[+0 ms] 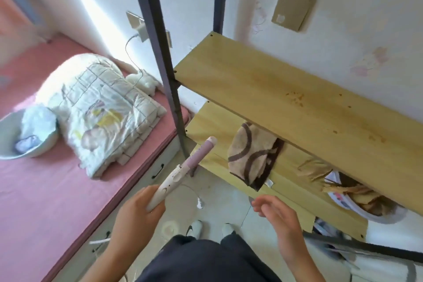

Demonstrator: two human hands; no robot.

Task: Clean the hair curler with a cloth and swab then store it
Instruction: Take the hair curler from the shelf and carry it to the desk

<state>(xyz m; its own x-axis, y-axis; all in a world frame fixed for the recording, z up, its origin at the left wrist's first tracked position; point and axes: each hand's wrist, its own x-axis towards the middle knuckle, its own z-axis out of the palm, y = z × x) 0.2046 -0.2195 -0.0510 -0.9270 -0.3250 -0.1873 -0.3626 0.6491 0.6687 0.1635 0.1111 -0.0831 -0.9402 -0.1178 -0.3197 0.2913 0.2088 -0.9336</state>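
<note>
My left hand (pixel 139 208) grips the white handle of the hair curler (pixel 183 171), whose pink barrel points up and right toward the lower shelf. My right hand (pixel 274 213) hovers in front of that shelf with its fingers loosely curled and nothing in them. A beige cloth with brown curved stripes (pixel 251 155) lies on the lower wooden shelf (pixel 210 121), hanging over its front edge, a short way right of the curler's tip. No swab is visible.
An upper wooden shelf (pixel 286 89) juts out above the cloth on a dark metal frame (pixel 164 52). A bed with a pink sheet (pixel 45 190), a folded quilt (pixel 103 110) and a basin (pixel 29 135) lies to the left. Crumpled paper and a bowl sit at the shelf's right.
</note>
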